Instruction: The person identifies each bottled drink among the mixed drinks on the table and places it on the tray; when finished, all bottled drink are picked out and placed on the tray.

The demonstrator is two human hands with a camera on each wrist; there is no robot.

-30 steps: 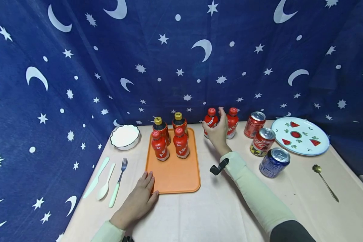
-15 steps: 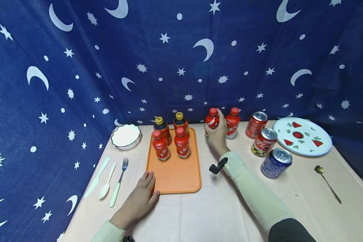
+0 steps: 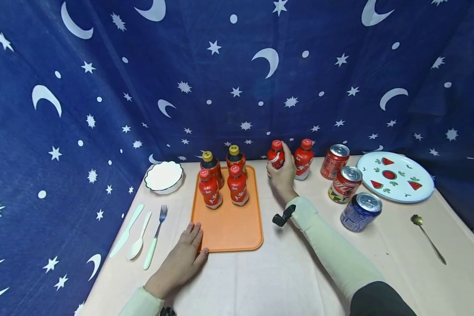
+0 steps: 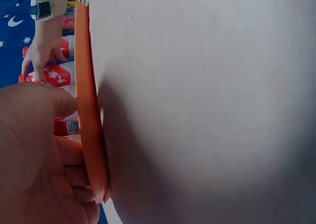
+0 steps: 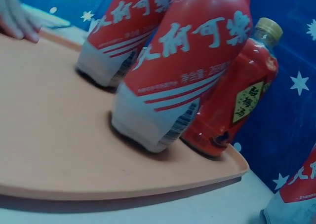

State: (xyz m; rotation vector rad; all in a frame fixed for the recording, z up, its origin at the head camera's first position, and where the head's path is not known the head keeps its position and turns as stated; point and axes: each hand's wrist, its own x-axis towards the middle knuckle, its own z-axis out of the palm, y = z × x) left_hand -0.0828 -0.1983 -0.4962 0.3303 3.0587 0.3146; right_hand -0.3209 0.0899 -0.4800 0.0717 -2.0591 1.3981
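My right hand grips a red plastic drink bottle standing upright to the right of the tray, its thumb on the left side. A second red bottle stands close on that hand's right. The left hand rests at the near left corner of an orange tray; in the left wrist view its thumb touches the tray rim. On the tray stand two red-capped bottles in front and two yellow-capped bottles behind; the right wrist view shows their labels up close.
Three cans stand right of the bottles, before a watermelon-patterned plate. A small gold spoon lies at far right. Left of the tray are a white scalloped bowl, a knife, a pale spoon and a fork.
A second ago the right hand was spread beside the red bottle; its fingers have since closed round it. The left hand has stayed on the tray corner.
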